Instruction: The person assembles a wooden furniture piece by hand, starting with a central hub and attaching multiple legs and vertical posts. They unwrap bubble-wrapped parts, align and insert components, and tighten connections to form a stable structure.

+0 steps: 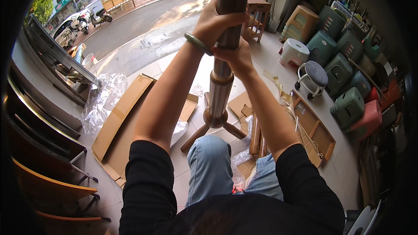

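Note:
A thick brown pole rises from splayed legs on the floor in front of my knees. It looks like the post of a floor stand; its top runs out of the picture. My left hand, below which a pale green bangle circles the wrist, is closed round the dark upper part. Just beneath it, my right hand wraps the same pole from the right side. Turned rings show below both hands, where the post narrows and widens. My palms and some fingers are hidden behind the pole.
Flattened cardboard and clear plastic wrap lie to the left. More cardboard and brown rods lie right of my knees. Stacked plastic stools and a round wheeled stool stand at the right; chairs line the left.

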Demonstrator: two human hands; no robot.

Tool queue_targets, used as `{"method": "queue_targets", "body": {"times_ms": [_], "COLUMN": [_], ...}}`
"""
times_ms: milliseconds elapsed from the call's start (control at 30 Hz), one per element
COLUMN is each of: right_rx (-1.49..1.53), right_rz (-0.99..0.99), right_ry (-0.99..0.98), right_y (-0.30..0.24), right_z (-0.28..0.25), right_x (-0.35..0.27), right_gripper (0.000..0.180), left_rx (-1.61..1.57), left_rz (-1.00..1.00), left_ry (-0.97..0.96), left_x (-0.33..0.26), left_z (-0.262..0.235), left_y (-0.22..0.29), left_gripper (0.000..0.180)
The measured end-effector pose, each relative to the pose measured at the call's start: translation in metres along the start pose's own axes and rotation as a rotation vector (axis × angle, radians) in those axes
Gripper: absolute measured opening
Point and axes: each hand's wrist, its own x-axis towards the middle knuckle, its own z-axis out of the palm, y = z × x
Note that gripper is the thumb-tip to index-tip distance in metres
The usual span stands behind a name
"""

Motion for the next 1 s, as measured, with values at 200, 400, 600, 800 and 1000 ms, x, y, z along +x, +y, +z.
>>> {"method": "queue_targets", "body": {"times_ms": [200,400,600,800,1000], "right_rx": [-0.226,0.140,-0.372,0.215,-0.326], "right_rz": [-0.267,0.140,-0.237,0.162,-0.192], "right_ry": [0.330,-0.162,0.418,-0.397,0.360], "right_y": [0.015,0.001,0.030,0.005,0.025], "right_z": [0.021,-0.014,0.031,-0.025,0.024], "right_x": [-0.011,-0.002,-0.021,-0.002,-0.020], "right_gripper": [0.054,0.048,0.055,0.049,0.046], "left_rx": [0.453,-0.147,0.522,-0.109,0.286], "left_rz": [0.092,0.001,0.189,0.024,0.144], "left_ry": [0.218,-0.269,0.562,-0.287,0.322], "left_x": [-0.004,0.013,-0.021,0.001,-0.021], "left_z": [0.009,-0.018,0.033,-0.021,0.021], "left_y": [-0.013,-0.020,-0.023,-0.027,-0.018], "left_gripper": [0.048,0.058,0.057,0.049,0.049]}}
